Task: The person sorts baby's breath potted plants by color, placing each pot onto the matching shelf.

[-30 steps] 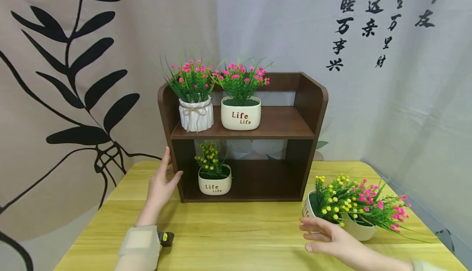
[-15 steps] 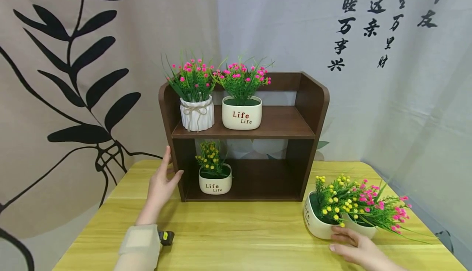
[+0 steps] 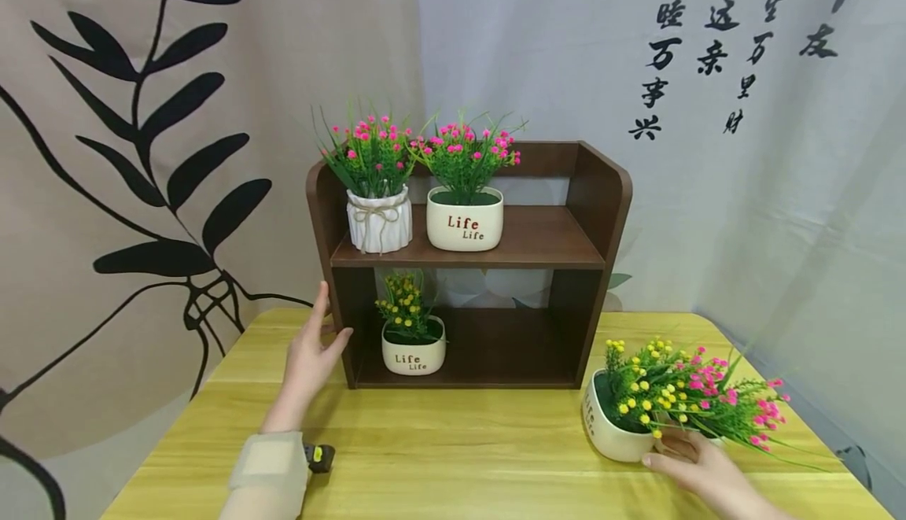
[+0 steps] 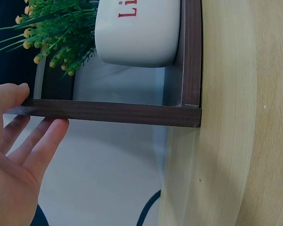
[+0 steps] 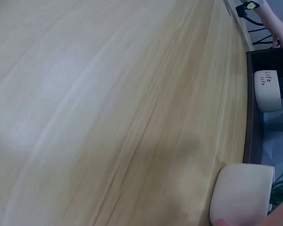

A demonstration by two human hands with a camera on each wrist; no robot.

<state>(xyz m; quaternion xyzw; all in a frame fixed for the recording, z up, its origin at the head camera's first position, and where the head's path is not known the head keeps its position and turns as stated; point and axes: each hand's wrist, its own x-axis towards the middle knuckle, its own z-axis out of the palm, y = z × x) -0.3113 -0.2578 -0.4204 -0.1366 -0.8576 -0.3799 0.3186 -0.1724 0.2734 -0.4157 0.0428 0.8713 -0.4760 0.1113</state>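
My left hand (image 3: 311, 355) grips the left side panel of a dark brown two-tier shelf (image 3: 467, 260). In the left wrist view the thumb (image 4: 20, 94) lies on one side of the panel and the fingers (image 4: 47, 141) on the other. At the table's right, my right hand (image 3: 701, 469) holds the cream pot of an artificial yellow-flowered plant (image 3: 614, 433). Its thumb lies against the pot; the other fingers are partly hidden between this pot and a pink-flowered plant (image 3: 750, 406) behind. In the right wrist view, a fingertip touches the cream pot (image 5: 240, 193).
Two pink-flowered plants stand on the upper tier, one in a white pleated pot (image 3: 378, 223), one in a cream "Life" pot (image 3: 464, 225). A yellow-flowered plant (image 3: 413, 351) stands lower left. The wooden table (image 3: 453, 449) meets a printed curtain (image 3: 531, 48).
My right hand has moved right, to the pots, and its fingers have slipped in between the two plants. The left hand stays on the shelf's side panel.
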